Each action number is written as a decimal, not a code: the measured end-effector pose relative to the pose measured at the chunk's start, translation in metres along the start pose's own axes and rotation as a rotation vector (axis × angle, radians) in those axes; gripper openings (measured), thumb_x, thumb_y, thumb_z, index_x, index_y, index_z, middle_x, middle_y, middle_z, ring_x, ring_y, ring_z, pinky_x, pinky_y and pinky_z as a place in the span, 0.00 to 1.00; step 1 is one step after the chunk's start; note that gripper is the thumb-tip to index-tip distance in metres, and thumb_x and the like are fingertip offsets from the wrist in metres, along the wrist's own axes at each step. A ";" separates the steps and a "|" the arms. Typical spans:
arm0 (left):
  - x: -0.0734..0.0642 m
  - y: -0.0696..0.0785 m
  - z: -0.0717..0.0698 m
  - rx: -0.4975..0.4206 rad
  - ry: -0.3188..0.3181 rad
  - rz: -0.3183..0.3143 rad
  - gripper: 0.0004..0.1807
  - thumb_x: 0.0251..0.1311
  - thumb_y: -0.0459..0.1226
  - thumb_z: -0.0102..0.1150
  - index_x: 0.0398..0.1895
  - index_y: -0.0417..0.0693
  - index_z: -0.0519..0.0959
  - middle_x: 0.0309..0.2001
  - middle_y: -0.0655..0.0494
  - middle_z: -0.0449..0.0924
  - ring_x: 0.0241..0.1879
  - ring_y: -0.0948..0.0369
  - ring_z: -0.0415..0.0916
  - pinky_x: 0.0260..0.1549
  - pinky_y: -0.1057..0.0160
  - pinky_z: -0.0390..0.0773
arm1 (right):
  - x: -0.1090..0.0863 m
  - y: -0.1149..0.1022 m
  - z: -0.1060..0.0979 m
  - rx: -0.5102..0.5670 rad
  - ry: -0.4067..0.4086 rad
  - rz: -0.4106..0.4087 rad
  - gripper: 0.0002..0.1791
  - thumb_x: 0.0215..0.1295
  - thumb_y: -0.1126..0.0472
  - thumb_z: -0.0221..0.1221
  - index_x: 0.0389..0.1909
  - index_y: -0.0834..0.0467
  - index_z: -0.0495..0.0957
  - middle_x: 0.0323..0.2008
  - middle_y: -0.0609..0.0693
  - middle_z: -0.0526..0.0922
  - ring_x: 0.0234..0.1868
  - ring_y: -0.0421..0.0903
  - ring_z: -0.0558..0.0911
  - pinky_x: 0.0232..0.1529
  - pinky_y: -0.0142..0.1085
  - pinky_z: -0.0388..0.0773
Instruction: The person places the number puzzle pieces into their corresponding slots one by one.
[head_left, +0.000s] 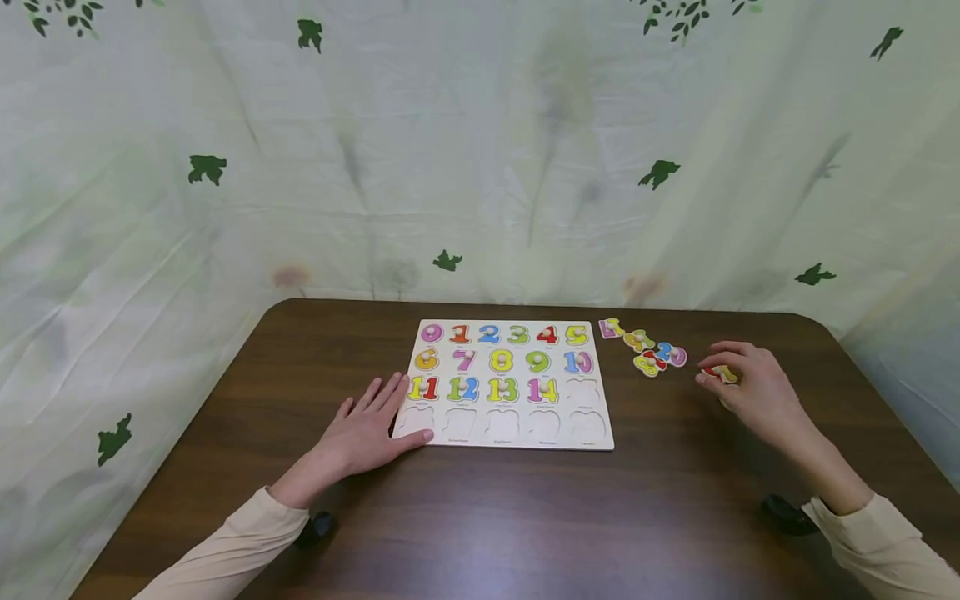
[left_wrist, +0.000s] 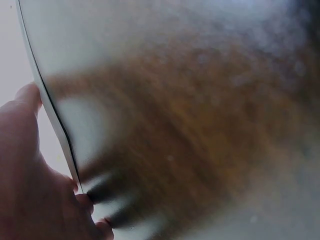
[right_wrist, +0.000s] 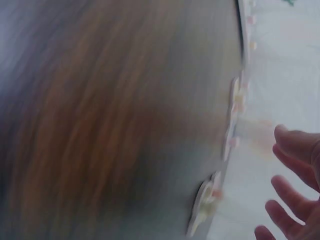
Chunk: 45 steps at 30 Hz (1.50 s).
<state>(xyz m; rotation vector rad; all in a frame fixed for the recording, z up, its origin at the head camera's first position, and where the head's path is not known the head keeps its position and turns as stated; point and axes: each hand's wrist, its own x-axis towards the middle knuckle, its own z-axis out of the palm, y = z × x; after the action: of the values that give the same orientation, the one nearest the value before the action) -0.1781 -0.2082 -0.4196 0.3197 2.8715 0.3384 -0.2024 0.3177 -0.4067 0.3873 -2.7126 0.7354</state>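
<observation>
A white number-puzzle board (head_left: 502, 425) lies on the table, with colourful numerals 0 to 14 in its upper rows and bare outlined recesses below. My left hand (head_left: 363, 437) rests at its left edge, fingers spread and the thumb on the lower left corner. In the left wrist view, fingers (left_wrist: 35, 175) lie along a thin edge. Right of the board, my right hand (head_left: 757, 396) hovers over a red and yellow number piece (head_left: 723, 373). The right wrist view shows its fingers (right_wrist: 295, 145) apart and raised above a knobbed piece (right_wrist: 202, 205), not gripping it.
Several loose number pieces (head_left: 649, 362) lie between the board and my right hand, some overlapping. One pink and yellow piece (head_left: 611, 328) sits beside the board's top right corner. Behind the dark wooden table (head_left: 525, 517) hangs a pale curtain (head_left: 480, 167) with green leaf shapes.
</observation>
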 end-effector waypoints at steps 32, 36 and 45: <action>-0.001 0.000 0.000 0.008 0.006 0.001 0.57 0.57 0.72 0.47 0.79 0.48 0.47 0.78 0.47 0.43 0.76 0.44 0.39 0.65 0.31 0.44 | 0.023 0.034 0.000 -0.223 -0.144 0.220 0.15 0.62 0.53 0.66 0.30 0.63 0.85 0.41 0.68 0.78 0.45 0.71 0.68 0.32 0.60 0.67; 0.000 -0.001 0.002 0.009 0.010 -0.004 0.57 0.57 0.72 0.48 0.79 0.48 0.47 0.78 0.47 0.43 0.76 0.44 0.39 0.65 0.32 0.44 | 0.024 0.035 0.001 -0.190 -0.162 0.188 0.12 0.62 0.59 0.66 0.34 0.66 0.85 0.44 0.70 0.78 0.48 0.74 0.66 0.38 0.66 0.66; 0.001 -0.002 0.003 0.010 0.006 -0.001 0.57 0.57 0.73 0.47 0.79 0.48 0.46 0.78 0.47 0.43 0.76 0.44 0.39 0.65 0.32 0.44 | 0.023 0.037 0.003 -0.164 -0.142 0.143 0.11 0.61 0.61 0.67 0.34 0.66 0.85 0.44 0.70 0.79 0.50 0.74 0.67 0.46 0.67 0.63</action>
<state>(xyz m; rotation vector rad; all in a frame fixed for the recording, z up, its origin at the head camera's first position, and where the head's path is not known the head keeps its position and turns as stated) -0.1787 -0.2093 -0.4233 0.3194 2.8796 0.3249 -0.2368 0.3430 -0.4176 0.2156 -2.9329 0.5337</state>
